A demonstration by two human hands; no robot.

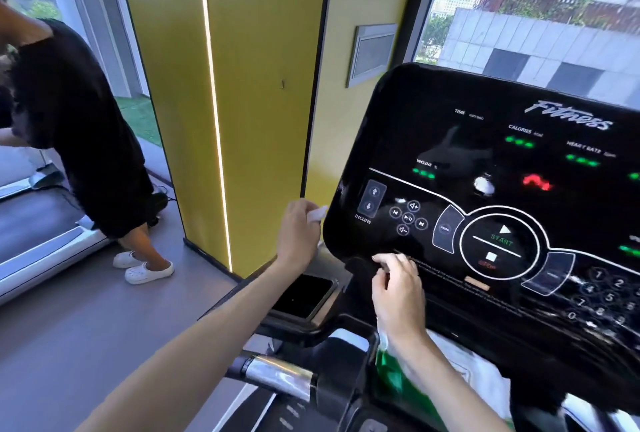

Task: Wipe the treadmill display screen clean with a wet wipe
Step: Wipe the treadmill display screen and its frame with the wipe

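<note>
1. Two hands are at the display screen (pixel 485 154) of the treadmill, set apart from each other: one at its left edge, one at its lower edge.
2. The left hand (pixel 298 234) has curled fingers that pinch a small white wet wipe (pixel 319 214) just beside the left edge of the display screen. Whether the wipe touches that edge cannot be told.
3. The right hand (pixel 398 287) has curled fingers, with the fingertips at the lower edge of the display screen, below the round media buttons (pixel 408 218). Whether it holds anything cannot be told.
4. The display screen is glossy black and tilted back, lit with green readouts and a red figure. A start-stop ring (pixel 498 242) sits near its lower edge.
5. A green-and-white packet (pixel 389 374) lies under the right wrist.
6. A chrome handlebar (pixel 277 376) projects below the lower left corner. A dark flat slab (pixel 304 294) sits in a tray above it.
7. Background: a yellow pillar (pixel 242 85), a window (pixel 536 15), and another person (pixel 76 126) in black on a neighbouring treadmill (pixel 41 241).
</note>
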